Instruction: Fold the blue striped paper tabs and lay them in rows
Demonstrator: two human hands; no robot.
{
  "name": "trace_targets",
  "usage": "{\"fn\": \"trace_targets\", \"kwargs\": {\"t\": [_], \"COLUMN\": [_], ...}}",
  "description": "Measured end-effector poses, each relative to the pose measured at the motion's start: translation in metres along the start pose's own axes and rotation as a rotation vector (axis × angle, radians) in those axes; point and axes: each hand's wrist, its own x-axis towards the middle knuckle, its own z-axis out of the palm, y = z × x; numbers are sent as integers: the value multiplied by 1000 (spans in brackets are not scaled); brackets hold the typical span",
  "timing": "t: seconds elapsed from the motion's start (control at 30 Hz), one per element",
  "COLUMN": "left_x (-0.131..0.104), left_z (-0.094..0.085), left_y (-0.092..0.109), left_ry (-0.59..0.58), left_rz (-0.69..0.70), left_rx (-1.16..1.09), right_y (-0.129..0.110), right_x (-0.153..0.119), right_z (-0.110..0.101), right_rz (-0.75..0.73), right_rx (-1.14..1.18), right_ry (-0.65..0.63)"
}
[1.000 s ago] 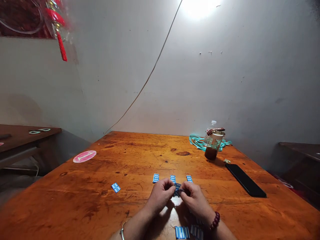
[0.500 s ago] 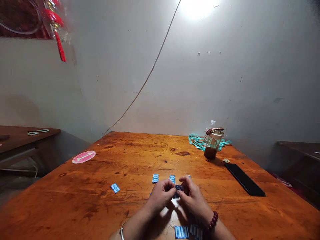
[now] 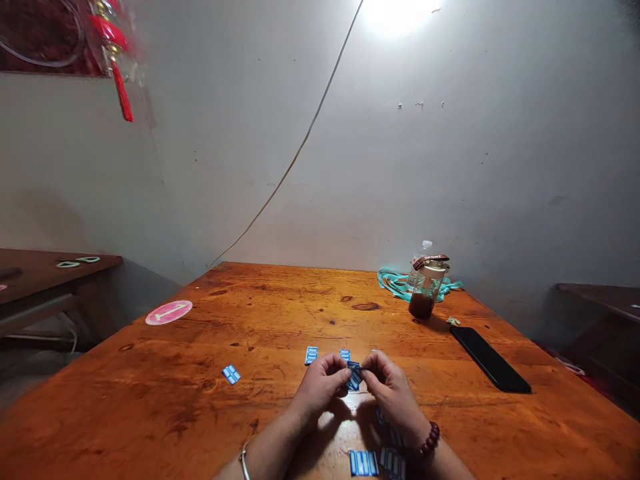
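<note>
At least six blue-white pieces (image 3: 231, 375), two bottles (image 3: 424, 295), one black phone (image 3: 489, 359)

The tabletop (image 3: 280, 313) is glossy, knotted wood — scuffed in patches; the phone (image 3: 490, 359) smooth, the bangle (image 3: 243, 461) shiny metal, the bead bracelet (image 3: 431, 438) polished — the wall (image 3: 400, 167) matt, pitted.

left grip (image 3: 320, 387) and right grip (image 3: 391, 387) at lower centre of frame, close together, fingers curled, thumbs pinching; left forearm (image 3: 274, 437) slants right, right forearm (image 3: 446, 463) slants left.
</note>
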Motion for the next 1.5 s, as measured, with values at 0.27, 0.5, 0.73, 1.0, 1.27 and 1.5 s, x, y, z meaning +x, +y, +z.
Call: {"fn": "trace_targets", "kwargs": {"t": [0.27, 0.5, 0.73, 1.0, 1.27, 1.5], "left_x": [0, 0, -1, -3, 1, 0], "left_z": [-2, -1, 0, -1, -5, -2], "left_y": [-2, 1, 3, 3, -1, 2], "left_ry": [17, 9, 8, -18, 17, 12], "left_rz": [67, 56, 22, -58, -19, -16], "left_rx": [38, 51, 24, -86, -87, -24], "right_y": [-4, -1, -8, -10, -8, 4], "right_x": [1, 0, 1, 1, 2, 3], "right_z": [1, 2, 2, -1, 1, 1], "right_rz": [15, 63, 52, 122, 138, 170], "right_rx": [89, 112, 206, 336, 371, 199], "right_ry": [-41, -82, -103, -66, -138, -55]}}
